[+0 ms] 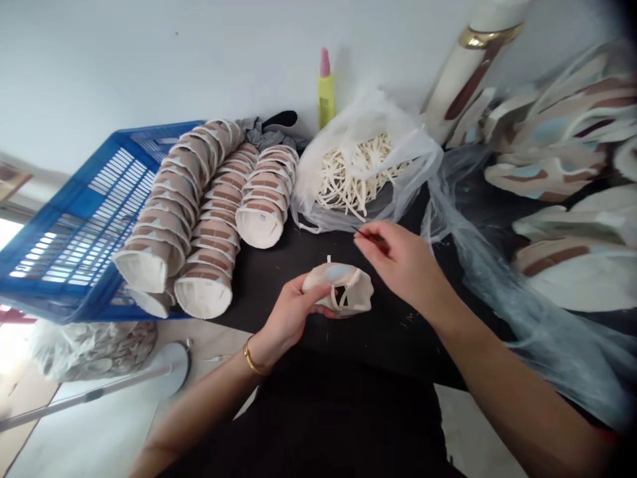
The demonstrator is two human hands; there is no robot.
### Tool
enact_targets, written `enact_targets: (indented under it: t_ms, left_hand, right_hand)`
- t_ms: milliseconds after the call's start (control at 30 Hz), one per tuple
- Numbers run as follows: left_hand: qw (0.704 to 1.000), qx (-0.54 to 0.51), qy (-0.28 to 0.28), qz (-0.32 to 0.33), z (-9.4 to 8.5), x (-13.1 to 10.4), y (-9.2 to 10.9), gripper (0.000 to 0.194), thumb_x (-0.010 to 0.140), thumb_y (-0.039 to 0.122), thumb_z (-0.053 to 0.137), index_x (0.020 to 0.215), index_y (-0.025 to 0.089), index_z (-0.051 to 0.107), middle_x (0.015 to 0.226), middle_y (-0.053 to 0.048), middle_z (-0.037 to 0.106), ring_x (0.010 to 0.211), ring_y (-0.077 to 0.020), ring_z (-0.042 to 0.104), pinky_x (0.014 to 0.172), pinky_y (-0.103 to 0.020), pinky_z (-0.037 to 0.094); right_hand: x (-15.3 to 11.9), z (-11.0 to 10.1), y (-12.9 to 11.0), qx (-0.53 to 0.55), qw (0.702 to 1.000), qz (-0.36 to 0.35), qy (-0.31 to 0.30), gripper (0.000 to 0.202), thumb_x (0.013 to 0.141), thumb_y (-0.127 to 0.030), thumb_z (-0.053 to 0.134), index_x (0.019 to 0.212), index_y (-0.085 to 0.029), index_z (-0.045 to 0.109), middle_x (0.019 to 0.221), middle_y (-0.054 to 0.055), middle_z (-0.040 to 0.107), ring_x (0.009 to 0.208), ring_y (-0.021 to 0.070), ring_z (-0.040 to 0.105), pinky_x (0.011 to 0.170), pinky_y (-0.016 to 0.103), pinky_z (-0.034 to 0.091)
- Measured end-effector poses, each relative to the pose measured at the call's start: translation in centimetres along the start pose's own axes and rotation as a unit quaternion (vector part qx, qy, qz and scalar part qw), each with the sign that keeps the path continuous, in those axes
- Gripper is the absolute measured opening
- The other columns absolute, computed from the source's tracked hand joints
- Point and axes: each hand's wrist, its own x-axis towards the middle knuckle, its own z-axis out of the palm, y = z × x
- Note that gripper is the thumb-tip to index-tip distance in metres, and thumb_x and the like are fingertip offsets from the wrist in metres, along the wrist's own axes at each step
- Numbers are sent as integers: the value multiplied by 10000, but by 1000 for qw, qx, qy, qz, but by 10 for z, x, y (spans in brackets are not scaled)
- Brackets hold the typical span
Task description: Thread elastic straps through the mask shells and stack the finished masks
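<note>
My left hand (291, 309) grips a small cream fabric piece, apparently a shoe upper (359, 295), with a light blue patch and a gap in its middle. A narrow cream strip crosses that gap, and a short end sticks up at the top. My right hand (393, 255) is held above and to the right of it, thumb and fingers pinched together near the front of the plastic bag. Something thin and dark may show at the fingertips; I cannot make it out. In the clear bag (415, 149) lies a heap of cream strips (355, 176).
Nested rows of similar uppers (206, 259) stand at left beside a blue plastic basket (74, 245). A yellow bottle (326, 99) with a pink cap is against the wall. More uppers (552, 176) and loose plastic sheeting (488, 279) cover the right of the black table (279, 279).
</note>
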Motion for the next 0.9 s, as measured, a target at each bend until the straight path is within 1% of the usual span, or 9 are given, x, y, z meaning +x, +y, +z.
enact_targets:
  t_ms: [67,167,267,367,500,567,633,700,900]
  left_hand:
    - [1000,-13,12,-3,-1,2,-2,477,692,379,842,1056,94,723,855,-77,715,694,-157,638,558,-253,550]
    - [1000,15,-7,22,-2,-1,-4,412,757,380,791,1063,112,720,862,-70,702,710,-161,628,571,-258,547]
    - [979,163,-43,116,-2,-9,-4,224,844,336,710,974,155,729,874,-53,662,733,-151,609,616,-255,531]
    - [884,363,-80,283,-5,-18,-5,91,887,226,647,903,187,728,946,-58,643,840,-159,611,742,-267,516]
    - [724,532,-105,426,-12,-25,-10,241,914,120,556,1052,241,713,1025,-71,657,936,-190,607,772,-285,501]
    - [673,576,-99,453,-15,-26,-14,282,927,112,532,1106,258,694,1037,-69,659,958,-199,601,774,-290,505]
    - [650,583,-83,480,-16,-25,-17,281,927,110,536,1118,258,680,1034,-61,658,953,-197,599,778,-292,513]
    - [659,564,-60,494,-15,-22,-18,260,911,104,563,1100,242,676,1012,-57,657,931,-192,601,781,-297,520]
    - [809,441,-40,387,-8,-17,-10,186,858,73,601,944,206,698,932,-54,687,871,-174,636,769,-289,521]
  right_hand:
    - [-19,-5,-5,23,999,0,29,137,957,-294,556,927,-208,659,861,32,697,709,159,629,662,269,473]
    - [-40,-1,-11,31,999,-39,17,166,968,-261,531,942,-198,683,880,45,672,758,163,637,696,275,495]
    - [-38,0,-8,56,997,-60,6,212,959,-226,516,1044,-189,707,1045,74,688,911,179,664,778,286,523]
    - [-19,-10,0,90,985,-73,-128,237,918,-225,554,1070,-212,735,1098,46,728,968,180,678,835,287,527]
    - [2,-21,6,74,928,-96,-351,273,877,-198,551,1025,-247,774,983,2,762,873,171,693,772,267,507]
    - [6,-21,4,45,911,-89,-399,248,856,-190,567,958,-238,788,873,-5,756,776,162,679,683,250,472]
    - [8,-18,2,23,896,-80,-436,198,840,-208,594,881,-220,788,788,-5,735,712,155,655,628,242,430]
    - [7,-13,0,12,894,-87,-440,182,842,-233,597,813,-197,773,738,1,711,686,148,631,613,241,398]
    - [0,5,0,-20,952,-21,-305,175,815,-214,582,696,-168,702,644,-6,653,606,119,560,562,235,342]
